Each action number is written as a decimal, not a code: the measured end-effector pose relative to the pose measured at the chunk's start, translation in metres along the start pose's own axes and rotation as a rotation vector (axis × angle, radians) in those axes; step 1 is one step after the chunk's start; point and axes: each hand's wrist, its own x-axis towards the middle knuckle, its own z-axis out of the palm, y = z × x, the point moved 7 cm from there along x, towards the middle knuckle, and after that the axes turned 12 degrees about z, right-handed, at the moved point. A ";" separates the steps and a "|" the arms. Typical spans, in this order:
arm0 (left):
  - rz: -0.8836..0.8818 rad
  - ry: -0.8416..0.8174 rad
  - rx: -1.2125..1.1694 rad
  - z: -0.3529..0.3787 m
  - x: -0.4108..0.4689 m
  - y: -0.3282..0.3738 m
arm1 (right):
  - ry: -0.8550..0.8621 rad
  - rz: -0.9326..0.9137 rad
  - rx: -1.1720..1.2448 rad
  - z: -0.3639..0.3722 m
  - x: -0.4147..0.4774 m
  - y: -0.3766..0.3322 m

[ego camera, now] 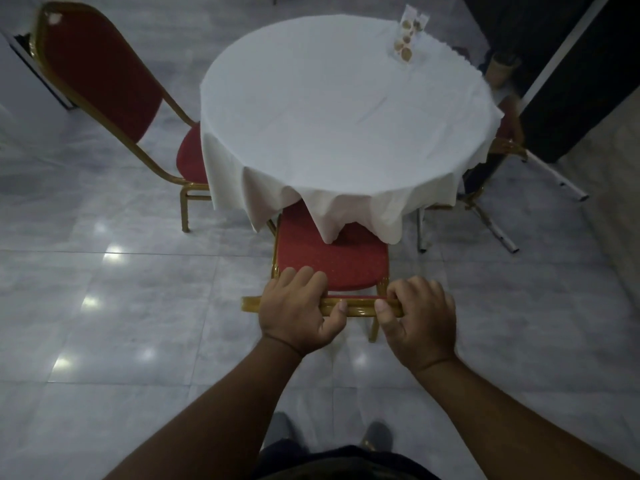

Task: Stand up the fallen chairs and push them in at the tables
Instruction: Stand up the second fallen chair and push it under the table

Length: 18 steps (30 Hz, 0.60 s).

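Chair (332, 259) – red padded seat, gold tube frame, prob. metal; both hands gripping.

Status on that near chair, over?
Left hand and right hand both gripping near chair's top rail. Chair upright, seat partly under tablecloth. Nothing blocking.

Both bare forearms reach forward and slightly inward from the bottom of the view. The left hand (298, 315) is palm down, its fingers (304, 277) curled over the far side of a bar and the thumb pressed along the near side. The right hand (417, 320) mirrors it just beside, knuckles up, thumb tip against the bar.
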 end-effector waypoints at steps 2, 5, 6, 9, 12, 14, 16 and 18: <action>0.000 -0.005 -0.003 0.001 0.003 -0.004 | -0.005 0.004 -0.003 0.002 0.004 -0.001; 0.003 -0.022 -0.007 0.002 0.008 -0.007 | -0.020 0.014 -0.010 0.003 0.009 -0.002; 0.002 -0.027 -0.010 0.003 0.009 -0.008 | -0.027 0.020 -0.016 0.004 0.010 -0.002; -0.003 -0.050 -0.014 0.005 0.012 -0.011 | -0.051 0.033 -0.041 0.004 0.011 -0.002; -0.001 -0.094 -0.028 0.006 0.012 -0.008 | -0.090 0.037 -0.054 0.003 0.010 -0.001; -0.011 -0.117 -0.032 0.004 0.012 -0.004 | -0.121 0.039 -0.067 0.003 0.009 0.000; -0.016 -0.138 -0.045 0.002 0.013 -0.001 | -0.156 0.042 -0.074 0.002 0.010 0.000; -0.001 -0.154 -0.081 -0.003 0.017 0.002 | -0.198 0.036 -0.091 0.000 0.011 -0.001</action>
